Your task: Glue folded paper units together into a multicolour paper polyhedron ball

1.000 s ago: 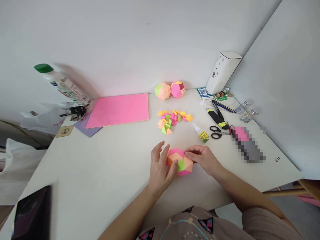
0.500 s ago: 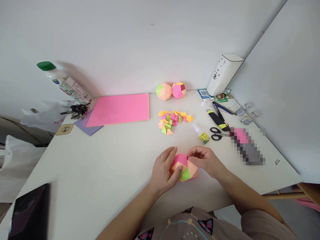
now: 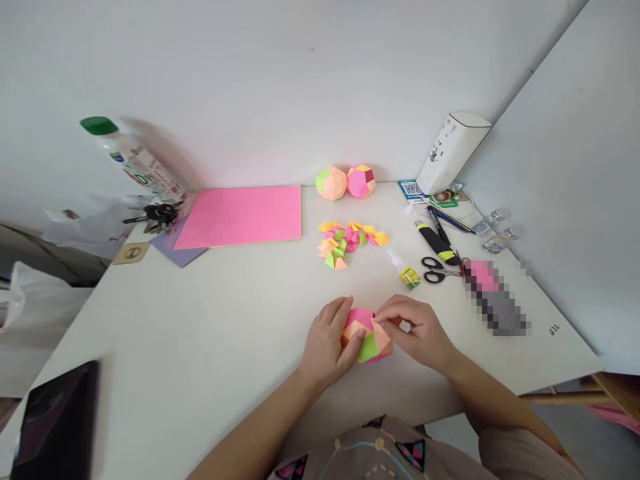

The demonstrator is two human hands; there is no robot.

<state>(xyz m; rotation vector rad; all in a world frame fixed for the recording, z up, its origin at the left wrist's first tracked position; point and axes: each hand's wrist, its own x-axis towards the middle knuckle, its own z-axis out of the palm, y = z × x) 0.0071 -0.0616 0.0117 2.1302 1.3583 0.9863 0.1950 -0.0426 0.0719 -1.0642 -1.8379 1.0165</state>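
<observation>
One paper ball (image 3: 369,348) sits on the near side of the glue bottle (image 3: 410,277), leftward. The left hand (image 3: 329,343) grips it; the right hand (image 3: 416,331), fingers arched wider than half a second ago, touches its peach corner, pinching or not I cannot tell; that corner seems unsettled.

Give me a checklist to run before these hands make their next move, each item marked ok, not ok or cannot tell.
1. Left hand steadies the ball: ok, thumb and fingers are around it.
2. Right hand at the ball: ok, it is at the upper right edge.
3. Ball closed all round: cannot tell, the hands cover part of it.
4. Loose pieces clear of the hands: ok, they lie beyond them.
5. Glue capped: cannot tell, too small.
6. Scissors out of the hands' way: ok, lying beyond the right hand.
</observation>
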